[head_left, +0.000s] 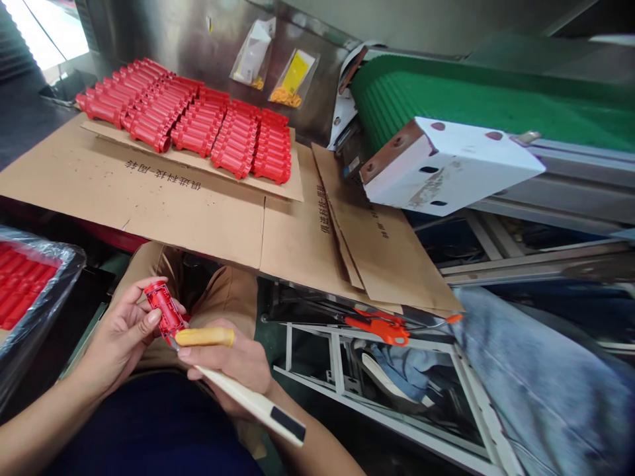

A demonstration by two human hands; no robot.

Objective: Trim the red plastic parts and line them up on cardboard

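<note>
My left hand (122,330) is closed on a red plastic tube-shaped part (166,311), thumb on its side, above my lap. At the part's lower end is the small metal tip of a hand tool with a yellow handle (206,337), gripped in my right hand (238,360). A long cream-white handle (253,400) with a black patch near its end also sticks out of the right hand. Whether it belongs to the same tool, I cannot tell. Beyond both hands, several rows of similar red parts (193,122) lie on a cardboard sheet (292,178).
Cardboard (208,218) covers the table. At left stands a plastic-lined container (64,258) of red parts. A green conveyor belt (446,99) with a white metal end bracket (446,165) is at right. Orange-handled pliers (381,325) lie below the table edge, near another person's jeans-clad leg (546,370).
</note>
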